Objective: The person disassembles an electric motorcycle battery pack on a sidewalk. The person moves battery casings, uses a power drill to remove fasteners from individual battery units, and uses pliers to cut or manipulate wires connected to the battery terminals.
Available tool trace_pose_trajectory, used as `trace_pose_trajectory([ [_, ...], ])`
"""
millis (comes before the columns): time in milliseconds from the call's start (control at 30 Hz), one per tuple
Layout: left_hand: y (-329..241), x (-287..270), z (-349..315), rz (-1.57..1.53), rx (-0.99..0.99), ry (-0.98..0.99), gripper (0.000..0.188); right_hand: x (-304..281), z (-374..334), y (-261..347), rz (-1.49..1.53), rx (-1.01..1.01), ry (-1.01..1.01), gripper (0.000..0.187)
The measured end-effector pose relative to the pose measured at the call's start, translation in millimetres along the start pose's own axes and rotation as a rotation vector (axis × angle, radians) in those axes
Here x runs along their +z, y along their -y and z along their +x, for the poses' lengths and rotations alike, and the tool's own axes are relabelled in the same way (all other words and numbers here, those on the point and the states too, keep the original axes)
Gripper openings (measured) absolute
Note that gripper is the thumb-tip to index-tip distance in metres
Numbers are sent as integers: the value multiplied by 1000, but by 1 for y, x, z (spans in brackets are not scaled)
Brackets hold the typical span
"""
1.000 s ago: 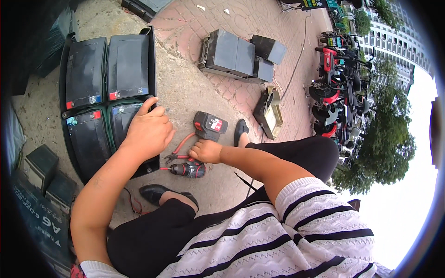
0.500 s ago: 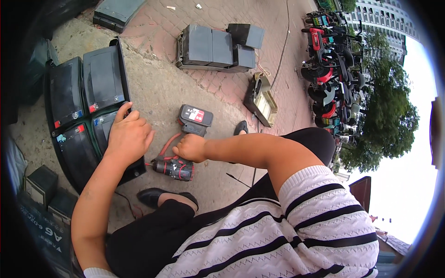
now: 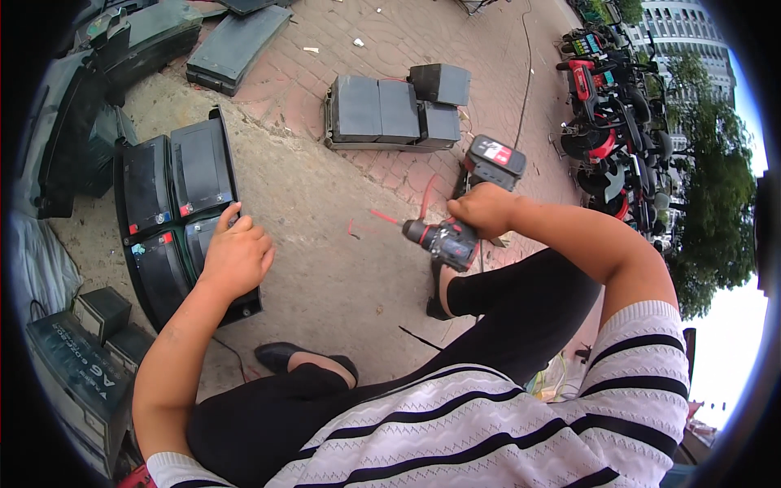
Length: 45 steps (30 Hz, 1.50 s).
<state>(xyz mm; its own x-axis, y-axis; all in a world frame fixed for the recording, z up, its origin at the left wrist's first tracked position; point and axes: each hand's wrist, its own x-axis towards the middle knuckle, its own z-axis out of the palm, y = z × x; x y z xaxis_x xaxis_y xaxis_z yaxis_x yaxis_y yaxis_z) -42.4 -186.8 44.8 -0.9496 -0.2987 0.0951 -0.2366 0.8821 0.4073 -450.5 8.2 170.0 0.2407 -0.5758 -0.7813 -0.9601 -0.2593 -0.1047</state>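
Right hand point(image 3: 482, 210) wrapped round the grip of a black-and-red plastic cordless drill point(image 3: 447, 244), well right of the rectangular black case point(image 3: 247, 306) of four smooth boxy batteries point(image 3: 149, 183), left hand point(image 3: 234, 259) half-curled at its rim, can't tell if gripping, rough concrete point(image 3: 313, 252) underneath, pink patterned paving point(image 3: 399, 41) and parked scooters point(image 3: 590, 134) beyond.

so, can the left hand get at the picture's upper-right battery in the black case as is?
Looks like yes: the left hand is at the edge of the black case, close to that battery, whose top is uncovered. The right hand, with the drill, is well clear.
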Motion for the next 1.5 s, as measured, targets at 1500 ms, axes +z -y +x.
trace_pose_trajectory([
  [1500,-128,-29,-94,-238,-1029,440,13,212,64,-177,1037,509,-694,41],
])
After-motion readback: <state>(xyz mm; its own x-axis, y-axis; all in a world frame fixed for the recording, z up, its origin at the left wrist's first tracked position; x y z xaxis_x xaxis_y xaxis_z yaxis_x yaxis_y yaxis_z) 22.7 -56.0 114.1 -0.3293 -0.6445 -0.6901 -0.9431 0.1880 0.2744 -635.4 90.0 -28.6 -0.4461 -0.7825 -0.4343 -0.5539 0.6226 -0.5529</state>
